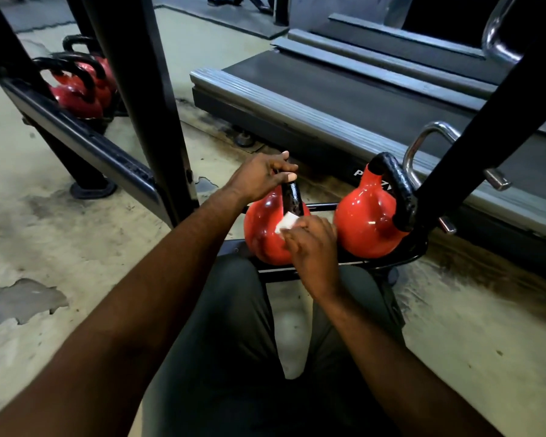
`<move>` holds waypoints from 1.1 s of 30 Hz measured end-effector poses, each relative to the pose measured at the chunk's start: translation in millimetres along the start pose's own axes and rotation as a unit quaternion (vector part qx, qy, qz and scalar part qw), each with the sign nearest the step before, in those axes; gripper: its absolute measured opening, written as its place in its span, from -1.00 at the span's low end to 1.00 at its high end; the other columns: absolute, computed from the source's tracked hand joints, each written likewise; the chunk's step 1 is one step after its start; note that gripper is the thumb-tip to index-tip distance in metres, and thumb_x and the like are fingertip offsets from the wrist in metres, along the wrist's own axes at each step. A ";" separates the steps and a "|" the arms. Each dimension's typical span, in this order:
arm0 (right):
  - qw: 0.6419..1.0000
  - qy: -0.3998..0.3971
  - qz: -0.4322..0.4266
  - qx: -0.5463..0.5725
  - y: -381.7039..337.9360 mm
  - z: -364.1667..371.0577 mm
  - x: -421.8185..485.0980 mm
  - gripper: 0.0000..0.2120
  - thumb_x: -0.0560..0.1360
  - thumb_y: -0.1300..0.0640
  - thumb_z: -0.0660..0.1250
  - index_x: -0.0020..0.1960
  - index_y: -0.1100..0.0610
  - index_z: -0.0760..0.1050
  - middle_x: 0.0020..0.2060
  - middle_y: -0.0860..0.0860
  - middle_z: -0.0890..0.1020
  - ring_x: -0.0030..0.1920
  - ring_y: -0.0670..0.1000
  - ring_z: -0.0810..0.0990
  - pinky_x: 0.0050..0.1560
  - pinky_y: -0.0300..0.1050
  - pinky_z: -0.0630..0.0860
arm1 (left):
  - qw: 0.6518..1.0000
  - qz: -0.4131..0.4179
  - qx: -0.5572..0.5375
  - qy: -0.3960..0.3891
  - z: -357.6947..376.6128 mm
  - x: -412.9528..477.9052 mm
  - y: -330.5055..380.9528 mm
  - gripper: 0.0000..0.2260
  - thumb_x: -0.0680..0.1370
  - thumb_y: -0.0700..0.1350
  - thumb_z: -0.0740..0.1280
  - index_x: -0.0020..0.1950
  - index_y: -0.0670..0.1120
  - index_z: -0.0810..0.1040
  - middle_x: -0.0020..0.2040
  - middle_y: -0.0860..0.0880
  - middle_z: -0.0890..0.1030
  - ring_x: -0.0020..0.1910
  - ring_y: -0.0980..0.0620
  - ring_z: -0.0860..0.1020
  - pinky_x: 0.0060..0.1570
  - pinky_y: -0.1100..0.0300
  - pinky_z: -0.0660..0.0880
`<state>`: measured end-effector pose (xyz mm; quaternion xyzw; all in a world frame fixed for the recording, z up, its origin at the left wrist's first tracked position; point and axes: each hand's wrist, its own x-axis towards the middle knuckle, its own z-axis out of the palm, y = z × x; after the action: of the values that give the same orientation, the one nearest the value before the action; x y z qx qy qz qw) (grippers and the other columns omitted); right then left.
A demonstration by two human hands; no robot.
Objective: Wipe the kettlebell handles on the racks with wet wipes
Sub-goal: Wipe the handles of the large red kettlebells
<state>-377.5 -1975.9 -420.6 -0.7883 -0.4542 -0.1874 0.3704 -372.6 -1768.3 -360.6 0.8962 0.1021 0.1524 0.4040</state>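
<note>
Head view: curling the left hand around the top of the black metal handle of a glossy red round kettlebell sitting on the low black steel rack. Pinching a white wet wipe in the right hand, pressing it against that handle's base. Leaving a second red kettlebell just beside, at three o'clock.

A low black rack is set on the floor. Two red kettlebells are carried on its rails. The near kettlebell is right under the grip of the left hand. The right kettlebell is just to the right of the grip. A big rack is stood on the floor far left of the grip. A treadmill is set on the floor beyond the grip. Peeled paint is seen down to the left.
</note>
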 end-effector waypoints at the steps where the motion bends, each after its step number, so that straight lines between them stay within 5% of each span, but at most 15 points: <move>1: 0.997 0.014 0.045 0.061 5.4 -3.1 -8.5 -0.99 0.46 0.19 0.44 -0.13 0.12 0.62 -0.09 0.00 0.56 -0.02 0.02 0.53 0.01 -0.07 0.44 | 1.000 -0.002 -0.007 0.002 0.6 0.4 -0.4 -0.72 0.52 -0.05 0.44 0.23 0.00 0.63 0.46 -0.05 0.43 0.38 0.18 0.40 0.32 0.33 0.28; 5: 0.898 0.010 0.288 0.333 13.8 -9.0 -10.2 -0.83 0.45 0.28 0.46 -0.09 0.02 0.61 -0.09 -0.02 0.67 -0.07 -0.06 0.65 -0.03 -0.19 0.52 | 1.000 -0.009 -0.017 -0.001 1.8 -0.4 1.9 -0.72 0.52 -0.07 0.45 0.23 -0.02 0.64 0.45 -0.06 0.43 0.40 0.12 0.41 0.42 0.23 0.27; 12: 0.806 -0.087 0.378 0.447 29.4 -4.0 41.8 -0.86 0.60 0.24 0.27 -0.06 0.07 0.57 -0.19 0.00 0.67 -0.18 -0.08 0.61 -0.13 -0.18 0.52 | 1.000 -0.026 -0.011 0.007 -0.8 -1.2 7.4 -0.71 0.53 -0.07 0.44 0.25 -0.03 0.63 0.46 -0.01 0.42 0.40 0.17 0.38 0.24 0.50 0.22; 15: 0.734 -0.003 0.459 0.501 17.8 6.8 63.6 -0.85 0.57 0.25 0.32 -0.13 0.08 0.59 -0.23 0.01 0.67 -0.25 -0.06 0.61 -0.18 -0.14 0.53 | 0.999 -0.037 -0.020 0.009 -1.3 -1.9 10.0 -0.70 0.52 -0.07 0.45 0.24 -0.03 0.63 0.45 0.02 0.43 0.40 0.18 0.38 0.24 0.45 0.22; 17: 0.759 0.055 0.439 0.477 7.2 9.6 68.7 -0.89 0.50 0.23 0.41 -0.15 0.04 0.63 -0.20 0.00 0.70 -0.17 -0.04 0.65 -0.09 -0.10 0.58 | 0.999 -0.039 -0.022 0.018 -1.2 -2.8 10.8 -0.71 0.51 -0.08 0.46 0.23 -0.03 0.64 0.44 0.02 0.44 0.39 0.18 0.39 0.23 0.49 0.24; 20: 0.959 0.031 0.199 0.202 -4.6 -3.9 50.7 -0.94 0.45 0.12 0.46 -0.09 -0.01 0.67 -0.09 -0.07 0.61 -0.02 -0.06 0.58 0.07 -0.15 0.49 | 0.998 -0.045 -0.026 0.040 1.3 -4.6 13.8 -0.73 0.51 -0.10 0.46 0.21 -0.03 0.65 0.43 0.02 0.46 0.33 0.25 0.40 0.09 0.68 0.22; 22: 0.996 0.028 0.033 0.078 0.0 -11.1 30.6 -0.89 0.51 0.14 0.41 0.00 0.03 0.68 -0.01 -0.03 0.59 0.06 -0.02 0.51 0.10 -0.16 0.40 | 0.997 -0.046 -0.017 0.052 3.9 -6.1 16.9 -0.75 0.52 -0.10 0.46 0.20 -0.01 0.66 0.42 0.01 0.47 0.34 0.25 0.41 0.08 0.66 0.22; 25: 0.985 0.019 0.065 0.159 17.0 -6.1 11.6 -0.84 0.55 0.19 0.36 0.12 0.09 0.63 0.14 0.03 0.61 0.19 0.01 0.54 0.25 -0.10 0.44 | 0.996 -0.043 0.026 0.079 7.8 -11.6 23.7 -0.78 0.53 -0.10 0.43 0.17 -0.01 0.67 0.39 0.00 0.51 0.28 0.35 0.41 0.06 0.67 0.21; 27: 0.926 -0.019 0.216 0.309 17.5 -8.0 21.2 -0.84 0.55 0.11 0.37 0.12 0.03 0.59 0.08 0.03 0.65 0.13 -0.01 0.61 0.21 -0.02 0.51 | 0.990 -0.055 0.066 0.110 13.8 -10.3 32.4 -0.83 0.52 -0.10 0.41 0.10 0.01 0.70 0.30 0.00 0.59 0.20 0.34 0.47 0.11 0.56 0.35; 30: 0.833 -0.101 0.324 0.437 33.6 -23.2 42.3 -0.87 0.53 0.27 0.37 -0.03 0.04 0.58 -0.14 -0.01 0.67 -0.12 -0.13 0.62 0.02 -0.21 0.52 | 0.974 -0.077 0.178 0.115 27.7 1.1 58.2 -0.82 0.50 -0.04 0.36 0.05 0.02 0.70 0.03 -0.04 0.70 0.07 -0.02 0.64 0.08 0.14 0.56; 33: 0.800 -0.184 0.338 0.461 56.6 -54.1 39.5 -0.81 0.51 0.38 0.35 -0.06 0.10 0.55 -0.21 -0.02 0.67 -0.18 -0.13 0.62 -0.04 -0.27 0.52 | 0.978 -0.049 0.182 0.092 49.7 20.6 82.0 -0.77 0.52 -0.04 0.37 0.14 0.01 0.67 0.03 -0.01 0.71 0.05 0.01 0.64 0.03 0.25 0.47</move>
<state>-306.5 -2011.7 -383.5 -0.6477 -0.2512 0.3300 0.6392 -330.8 -1849.9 -326.0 0.9307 0.2085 0.1933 0.2300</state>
